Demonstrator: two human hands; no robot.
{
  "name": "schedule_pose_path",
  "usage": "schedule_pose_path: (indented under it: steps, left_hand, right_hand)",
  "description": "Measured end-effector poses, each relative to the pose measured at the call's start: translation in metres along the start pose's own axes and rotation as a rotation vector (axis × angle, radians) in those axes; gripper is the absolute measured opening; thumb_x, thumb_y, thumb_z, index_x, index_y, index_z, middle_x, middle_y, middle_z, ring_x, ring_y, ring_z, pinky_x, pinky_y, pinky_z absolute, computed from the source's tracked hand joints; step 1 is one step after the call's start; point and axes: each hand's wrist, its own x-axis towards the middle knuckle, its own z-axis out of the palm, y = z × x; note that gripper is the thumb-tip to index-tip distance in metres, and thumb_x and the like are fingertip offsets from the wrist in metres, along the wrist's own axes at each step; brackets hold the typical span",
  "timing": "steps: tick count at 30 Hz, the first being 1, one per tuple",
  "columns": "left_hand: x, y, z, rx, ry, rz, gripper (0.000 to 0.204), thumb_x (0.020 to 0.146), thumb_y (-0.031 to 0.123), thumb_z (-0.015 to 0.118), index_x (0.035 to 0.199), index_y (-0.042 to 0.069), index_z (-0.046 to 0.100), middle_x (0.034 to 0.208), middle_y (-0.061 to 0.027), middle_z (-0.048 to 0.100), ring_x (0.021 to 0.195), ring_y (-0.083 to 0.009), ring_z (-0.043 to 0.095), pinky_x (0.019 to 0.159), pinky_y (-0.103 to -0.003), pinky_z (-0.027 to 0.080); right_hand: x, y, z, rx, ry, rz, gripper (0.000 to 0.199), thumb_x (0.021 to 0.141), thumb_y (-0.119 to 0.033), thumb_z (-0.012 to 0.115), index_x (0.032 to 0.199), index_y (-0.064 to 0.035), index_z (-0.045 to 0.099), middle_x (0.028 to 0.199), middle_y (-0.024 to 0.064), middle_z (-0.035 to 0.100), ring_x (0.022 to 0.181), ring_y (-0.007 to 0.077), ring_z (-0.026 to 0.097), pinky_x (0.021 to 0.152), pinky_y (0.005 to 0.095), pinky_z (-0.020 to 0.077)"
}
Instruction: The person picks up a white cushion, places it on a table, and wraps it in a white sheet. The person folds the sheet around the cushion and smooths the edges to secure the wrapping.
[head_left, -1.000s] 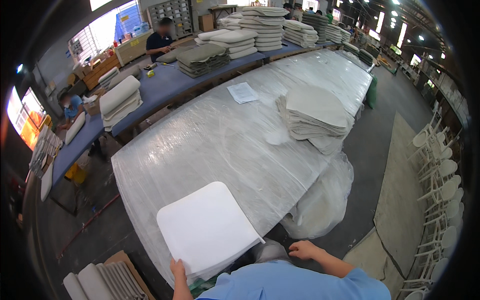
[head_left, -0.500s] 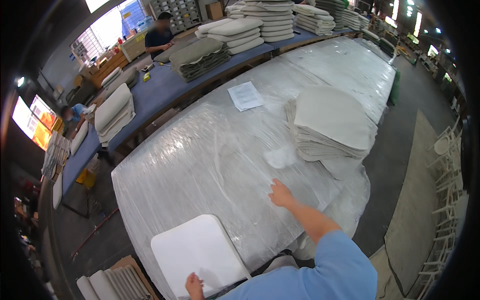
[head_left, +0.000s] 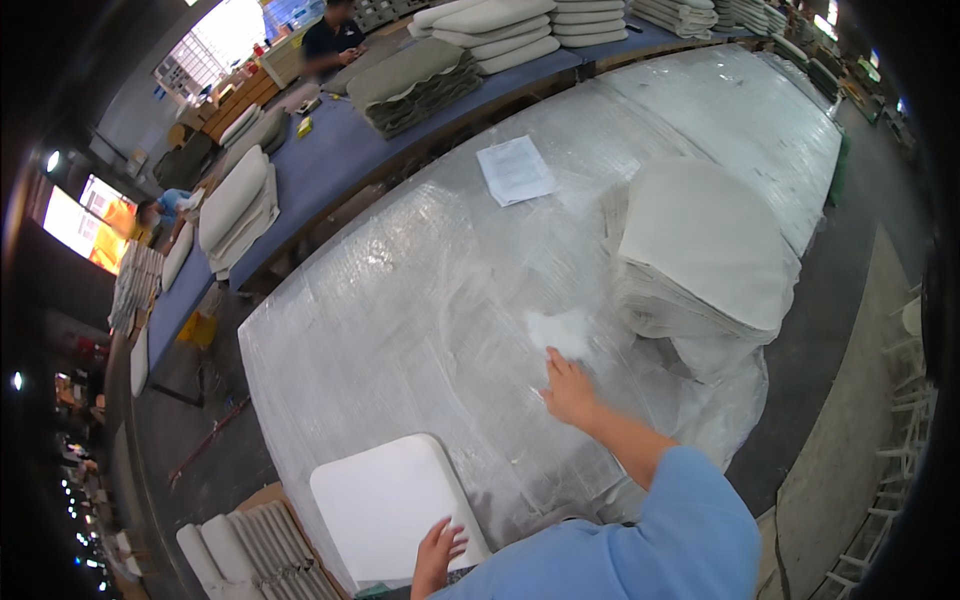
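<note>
Our left hand [head_left: 437,553] rests open on the near edge of the white foam pad [head_left: 390,505], pinning it; our right hand [head_left: 568,390], fingers spread and empty, reaches for the small white scrap [head_left: 558,330] just beyond its fingertips on the plastic-wrapped table [head_left: 420,290]; we judge a light pinch lifts it best

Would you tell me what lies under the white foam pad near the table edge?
The white foam pad rests on the table's clear plastic sheet, with the left hand on its near edge. Whatever is beneath the pad itself is covered.
</note>
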Motion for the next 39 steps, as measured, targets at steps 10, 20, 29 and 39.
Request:
schedule_pose_path:
  steps: [10, 20, 29, 39]
  left_hand:
    - [0.074, 0.099, 0.056, -0.191, -0.029, 0.044, 0.060, 0.102, 0.028, 0.064, 0.151, 0.002, 0.041, 0.133, -0.0168, 0.062, 0.120, -0.0342, 0.063, 0.097, -0.051, 0.054]
    - [0.004, 0.018, -0.101, -0.548, -0.119, 0.096, 0.032, 0.099, 0.008, 0.059, 0.130, -0.001, 0.058, 0.126, -0.0134, 0.067, 0.111, -0.0290, 0.069, 0.095, -0.048, 0.059]
    - [-0.035, -0.043, -0.231, -0.441, -0.209, 0.048, 0.032, 0.097, 0.007, 0.061, 0.129, 0.002, 0.061, 0.122, -0.0104, 0.069, 0.110, -0.0233, 0.069, 0.093, -0.038, 0.057]
    - [-0.040, -0.004, -0.259, 1.039, -0.081, 0.742, 0.086, 0.087, 0.032, 0.079, 0.158, 0.007, 0.036, 0.146, -0.0220, 0.054, 0.122, -0.0320, 0.062, 0.103, -0.041, 0.049]
  right_hand:
    - [-0.156, -0.151, 0.033, 0.189, -0.243, -0.566, 0.053, 0.089, -0.022, 0.071, 0.135, -0.0009, 0.060, 0.163, 0.0144, 0.035, 0.135, 0.0376, 0.048, 0.106, 0.0526, 0.0430]
    - [-0.145, -0.205, 0.073, 0.504, 0.112, -0.298, 0.035, 0.091, -0.024, 0.071, 0.121, -0.0063, 0.070, 0.136, 0.0189, 0.062, 0.123, 0.0385, 0.059, 0.106, 0.0465, 0.0461]
    - [-0.139, -0.357, 0.162, 0.239, -0.793, -0.440, 0.036, 0.094, -0.034, 0.064, 0.119, -0.0102, 0.072, 0.120, 0.0194, 0.071, 0.113, 0.0366, 0.066, 0.097, 0.0445, 0.0511]
    - [-0.186, -0.397, 0.204, 0.115, -0.722, -0.487, 0.025, 0.095, -0.028, 0.064, 0.108, -0.0088, 0.073, 0.107, 0.0171, 0.074, 0.103, 0.0373, 0.068, 0.090, 0.0462, 0.0527]
